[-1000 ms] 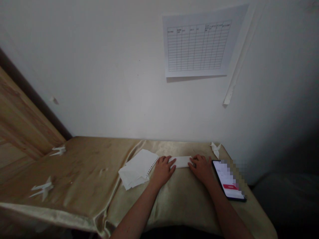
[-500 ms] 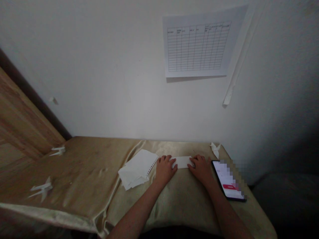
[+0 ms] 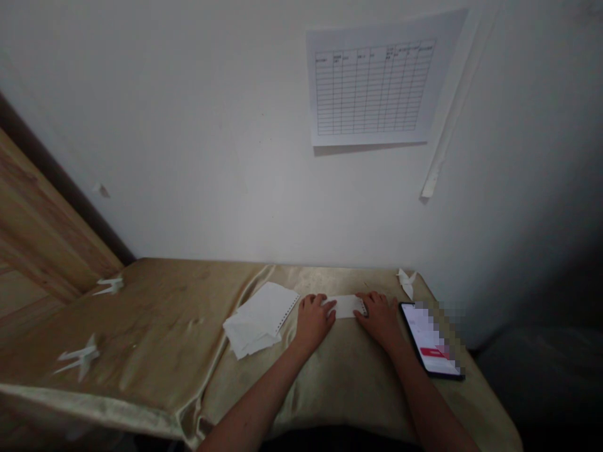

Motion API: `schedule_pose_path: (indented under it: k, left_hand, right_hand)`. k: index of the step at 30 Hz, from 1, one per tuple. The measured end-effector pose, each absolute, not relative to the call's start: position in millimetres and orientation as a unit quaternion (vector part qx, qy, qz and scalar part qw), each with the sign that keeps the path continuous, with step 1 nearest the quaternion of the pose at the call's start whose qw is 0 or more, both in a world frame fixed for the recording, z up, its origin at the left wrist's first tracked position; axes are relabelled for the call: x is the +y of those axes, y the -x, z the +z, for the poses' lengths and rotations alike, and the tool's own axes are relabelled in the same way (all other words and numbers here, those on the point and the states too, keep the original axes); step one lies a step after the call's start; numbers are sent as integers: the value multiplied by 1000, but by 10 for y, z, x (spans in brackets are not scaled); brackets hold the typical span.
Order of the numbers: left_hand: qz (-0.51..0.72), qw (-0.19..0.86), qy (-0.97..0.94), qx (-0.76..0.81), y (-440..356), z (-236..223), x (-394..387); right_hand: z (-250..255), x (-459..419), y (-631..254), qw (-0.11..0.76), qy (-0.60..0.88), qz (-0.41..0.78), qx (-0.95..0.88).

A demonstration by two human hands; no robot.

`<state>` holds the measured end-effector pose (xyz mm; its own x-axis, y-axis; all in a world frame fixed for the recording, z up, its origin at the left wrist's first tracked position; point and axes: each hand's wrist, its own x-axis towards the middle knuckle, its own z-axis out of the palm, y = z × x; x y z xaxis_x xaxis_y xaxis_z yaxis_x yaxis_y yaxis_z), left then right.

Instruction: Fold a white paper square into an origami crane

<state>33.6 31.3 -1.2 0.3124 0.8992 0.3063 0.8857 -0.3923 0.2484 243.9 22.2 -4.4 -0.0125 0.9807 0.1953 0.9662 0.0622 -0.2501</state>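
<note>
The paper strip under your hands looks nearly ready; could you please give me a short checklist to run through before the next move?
1. Left hand resting on the paper strip's left end: ok.
2. Right hand resting on its right end: ok.
3. Strip's middle lying flat on the satin cloth: ok.
4. Strip's ends aligned: cannot tell, the hands cover them.
5. Paper stack out from under the left hand: ok.
6. Smartphone apart from the right hand: ok, though close.

Phone (image 3: 428, 340) R, paper stack (image 3: 260, 320) L
</note>
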Motion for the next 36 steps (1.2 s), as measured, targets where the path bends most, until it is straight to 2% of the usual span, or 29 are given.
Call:
schedule_pose_path:
  k: [12, 21, 27, 36]
  left_hand:
    - [222, 13, -790, 572, -408, -43, 315]
    - [216, 16, -776, 592, -404, -102, 361]
    - [209, 47, -781, 587, -351, -100, 376]
    - [196, 96, -802, 556, -184, -50, 369]
  right_hand:
    - [-53, 195, -2367, 196, 687, 32, -699]
    - [-62, 202, -2255, 182, 718, 55, -670]
    - [-84, 224, -2311, 206, 705, 76, -674]
    - [-107, 278, -2459, 193, 694, 97, -687]
